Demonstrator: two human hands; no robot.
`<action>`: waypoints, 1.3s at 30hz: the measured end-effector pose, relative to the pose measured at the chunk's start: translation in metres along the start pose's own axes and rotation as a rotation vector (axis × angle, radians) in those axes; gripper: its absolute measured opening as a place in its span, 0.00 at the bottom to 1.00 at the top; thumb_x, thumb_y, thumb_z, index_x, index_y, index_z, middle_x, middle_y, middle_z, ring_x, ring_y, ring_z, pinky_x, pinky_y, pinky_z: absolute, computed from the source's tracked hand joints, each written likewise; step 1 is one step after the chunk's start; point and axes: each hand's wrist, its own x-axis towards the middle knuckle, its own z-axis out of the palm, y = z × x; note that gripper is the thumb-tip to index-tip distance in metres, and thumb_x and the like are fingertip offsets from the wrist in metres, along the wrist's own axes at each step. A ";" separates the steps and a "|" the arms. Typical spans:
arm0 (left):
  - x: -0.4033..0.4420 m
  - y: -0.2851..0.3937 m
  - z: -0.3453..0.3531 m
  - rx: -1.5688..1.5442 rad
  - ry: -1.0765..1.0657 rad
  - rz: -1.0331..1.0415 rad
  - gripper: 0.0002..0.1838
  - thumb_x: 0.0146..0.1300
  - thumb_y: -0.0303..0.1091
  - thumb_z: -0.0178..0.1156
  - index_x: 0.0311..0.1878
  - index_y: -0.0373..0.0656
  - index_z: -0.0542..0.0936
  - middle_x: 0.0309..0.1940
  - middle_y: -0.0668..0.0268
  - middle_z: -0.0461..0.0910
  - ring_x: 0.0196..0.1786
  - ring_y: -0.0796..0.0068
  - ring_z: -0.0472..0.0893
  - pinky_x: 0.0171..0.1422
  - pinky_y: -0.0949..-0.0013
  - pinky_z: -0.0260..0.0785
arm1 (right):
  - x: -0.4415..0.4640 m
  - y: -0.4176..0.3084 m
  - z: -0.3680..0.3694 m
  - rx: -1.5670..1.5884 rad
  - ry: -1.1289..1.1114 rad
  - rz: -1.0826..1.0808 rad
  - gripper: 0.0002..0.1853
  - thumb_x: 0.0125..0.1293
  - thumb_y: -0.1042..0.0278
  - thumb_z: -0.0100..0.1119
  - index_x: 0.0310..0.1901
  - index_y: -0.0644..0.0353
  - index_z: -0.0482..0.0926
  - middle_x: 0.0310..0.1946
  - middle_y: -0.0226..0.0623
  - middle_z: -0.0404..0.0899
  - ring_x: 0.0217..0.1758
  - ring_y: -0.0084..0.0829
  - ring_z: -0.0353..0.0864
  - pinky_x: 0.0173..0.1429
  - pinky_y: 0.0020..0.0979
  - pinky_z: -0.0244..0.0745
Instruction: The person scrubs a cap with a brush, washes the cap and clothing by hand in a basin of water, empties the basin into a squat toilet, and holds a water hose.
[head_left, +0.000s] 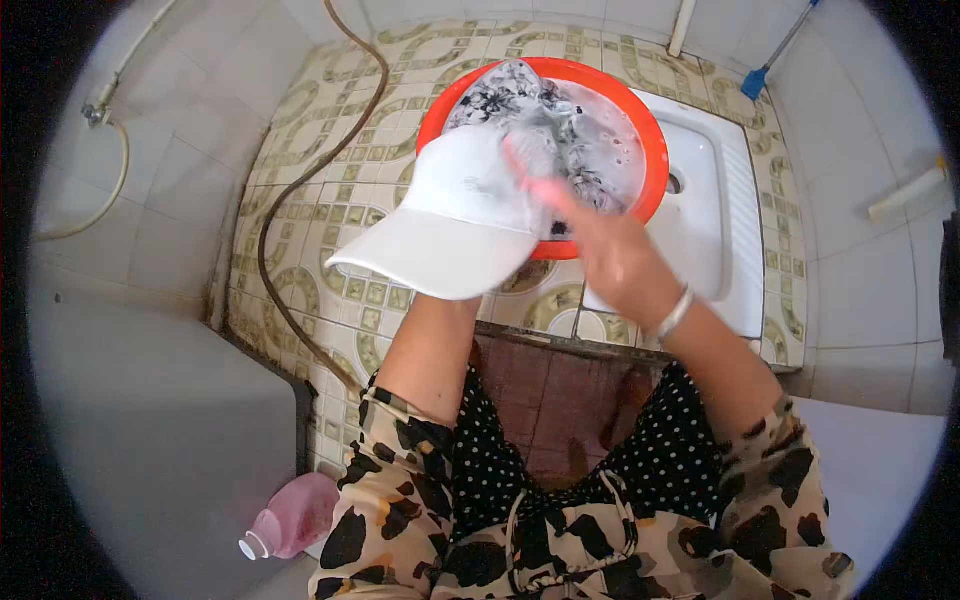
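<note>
Over the left rim of one red basin point(655, 150), one white cap point(450, 205) hides the left hand, whose grip I cannot tell, while above the basin's near side the right hand point(618, 262) grips one blurred pink brush point(545, 190).

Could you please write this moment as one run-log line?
left hand: hidden by white cap; right hand: holding pink brush at cap's side; red basin: sudsy water, patterned cloth
</note>
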 end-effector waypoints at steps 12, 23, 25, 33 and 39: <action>-0.001 0.000 -0.001 -0.033 0.008 0.007 0.19 0.51 0.43 0.53 0.43 0.42 0.73 0.38 0.59 0.75 0.41 0.62 0.75 0.45 0.59 0.69 | -0.005 -0.006 0.005 0.160 0.051 -0.101 0.23 0.56 0.80 0.37 0.55 0.57 0.65 0.31 0.52 0.73 0.30 0.40 0.76 0.36 0.34 0.69; 0.004 0.002 0.002 -0.033 0.022 0.011 0.18 0.50 0.43 0.53 0.42 0.42 0.73 0.37 0.59 0.75 0.41 0.62 0.75 0.44 0.59 0.69 | 0.020 0.029 -0.029 -0.153 -0.019 0.166 0.22 0.57 0.77 0.40 0.56 0.59 0.63 0.34 0.47 0.76 0.32 0.40 0.76 0.38 0.31 0.70; 0.004 0.002 0.003 -0.027 0.023 0.015 0.18 0.50 0.43 0.53 0.42 0.42 0.74 0.37 0.59 0.75 0.41 0.62 0.75 0.44 0.59 0.69 | 0.020 0.039 -0.037 0.083 0.234 -0.055 0.21 0.60 0.74 0.40 0.57 0.58 0.63 0.22 0.32 0.74 0.20 0.26 0.71 0.24 0.27 0.68; 0.004 0.001 0.003 0.026 0.035 0.019 0.18 0.50 0.43 0.53 0.42 0.42 0.74 0.37 0.59 0.75 0.40 0.62 0.75 0.43 0.59 0.69 | 0.007 0.011 -0.053 0.358 0.127 0.357 0.19 0.59 0.72 0.43 0.53 0.59 0.68 0.28 0.39 0.75 0.28 0.22 0.70 0.36 0.23 0.66; 0.001 0.001 0.002 0.058 0.040 0.022 0.18 0.50 0.43 0.54 0.41 0.42 0.74 0.36 0.59 0.76 0.40 0.61 0.75 0.43 0.59 0.69 | 0.004 0.010 -0.051 0.334 0.135 0.321 0.19 0.59 0.73 0.43 0.53 0.59 0.67 0.33 0.42 0.76 0.33 0.24 0.72 0.40 0.24 0.66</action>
